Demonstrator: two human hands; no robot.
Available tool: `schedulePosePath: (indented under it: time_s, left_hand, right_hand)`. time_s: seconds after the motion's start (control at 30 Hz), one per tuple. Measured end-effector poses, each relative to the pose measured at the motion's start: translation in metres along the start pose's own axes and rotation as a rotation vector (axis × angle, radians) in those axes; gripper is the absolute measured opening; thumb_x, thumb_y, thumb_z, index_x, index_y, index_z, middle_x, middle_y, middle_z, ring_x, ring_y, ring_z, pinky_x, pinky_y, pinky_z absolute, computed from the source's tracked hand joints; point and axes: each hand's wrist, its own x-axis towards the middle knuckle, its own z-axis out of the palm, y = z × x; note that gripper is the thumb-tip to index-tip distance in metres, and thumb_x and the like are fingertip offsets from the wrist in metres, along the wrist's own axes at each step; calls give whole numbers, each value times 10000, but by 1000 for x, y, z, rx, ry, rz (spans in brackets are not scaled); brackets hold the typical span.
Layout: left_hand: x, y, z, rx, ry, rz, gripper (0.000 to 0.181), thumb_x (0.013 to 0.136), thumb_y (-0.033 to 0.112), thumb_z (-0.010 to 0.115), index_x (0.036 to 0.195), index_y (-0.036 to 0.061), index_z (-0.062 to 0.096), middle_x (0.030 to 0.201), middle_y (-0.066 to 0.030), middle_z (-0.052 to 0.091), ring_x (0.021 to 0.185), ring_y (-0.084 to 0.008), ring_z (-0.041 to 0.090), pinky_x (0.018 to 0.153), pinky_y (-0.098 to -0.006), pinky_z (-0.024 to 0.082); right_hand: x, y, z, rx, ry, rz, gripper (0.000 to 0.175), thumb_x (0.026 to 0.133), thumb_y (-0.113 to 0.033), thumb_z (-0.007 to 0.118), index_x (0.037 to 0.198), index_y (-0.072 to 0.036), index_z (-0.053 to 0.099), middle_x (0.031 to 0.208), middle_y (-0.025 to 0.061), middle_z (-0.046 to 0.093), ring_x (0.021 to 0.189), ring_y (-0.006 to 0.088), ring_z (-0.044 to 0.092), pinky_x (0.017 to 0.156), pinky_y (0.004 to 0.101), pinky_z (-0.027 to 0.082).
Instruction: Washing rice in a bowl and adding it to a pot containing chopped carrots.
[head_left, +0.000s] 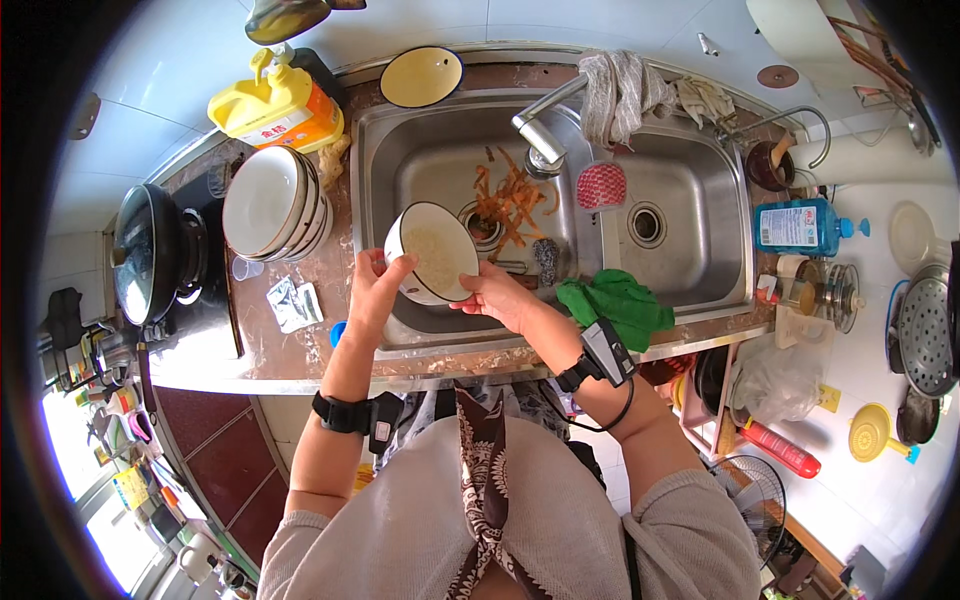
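Observation:
Both hands hold a white bowl with a dark rim (431, 253) above the left basin of a stainless steel double sink (420, 161). My left hand (373, 289) grips its left side, thumb at the rim. My right hand (496, 295) grips its lower right side. Pale grains, like rice, lie in the bowl, which is tilted. Behind it, orange peelings (514, 196) lie around the left drain. A steel wool scrubber (546, 260) is right of the bowl, near a partly hidden peeler-like tool. A green cloth (619, 306) drapes over the sink's front edge.
A faucet (541, 142) reaches over the left basin, with a grey cloth (619, 94) on it. A red-and-white sponge (601, 186) sits at the divider. Stacked bowls (266, 202), a yellow jug (281, 109) and a lidded pan (146, 255) stand left; a blue bottle (799, 227) is right.

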Motion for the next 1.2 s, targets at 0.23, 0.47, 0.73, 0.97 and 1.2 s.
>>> schedulePosePath:
  time_s: [0.23,0.47,0.73,0.97,1.2]
  left_hand:
    - [-1,2,3,27,61,92,663,702,388,712,1116,-68,466,853,-84,570,754,-151,543,680,-268,456]
    - [-1,3,2,83,88,110,669,686,377,718,1125,-60,465,867,-96,583,760,-156,560,688,-278,468]
    - [2,4,8,75,73,146,652,680,340,725,1135,-39,451,835,-87,562,747,-166,555,687,-291,474]
    - [5,4,18,63,91,187,697,671,337,729,1167,-39,417,893,-117,546,783,-183,556,694,-305,476]
    - [16,2,25,85,93,118,713,684,337,706,1201,-50,406,903,-107,545,794,-189,549,700,-302,469]
  right_hand:
    - [1,-2,2,-7,-24,3,268,937,-219,498,1180,-111,460,1032,36,594,825,145,607,712,262,465]
    - [1,-3,4,-21,-53,-11,289,928,-241,510,1191,-133,459,1031,16,587,816,135,600,712,256,455]
    - [5,-3,-1,-24,-67,-22,279,934,-252,496,1184,-129,471,1023,13,584,820,130,586,719,258,450]
    - [5,-11,-9,-34,-25,-12,244,936,-257,485,1135,-115,499,1011,23,593,814,132,584,720,271,449]
    - [-7,-33,-34,-280,253,72,238,909,-272,474,1088,-121,515,965,15,616,769,103,600,661,240,424]
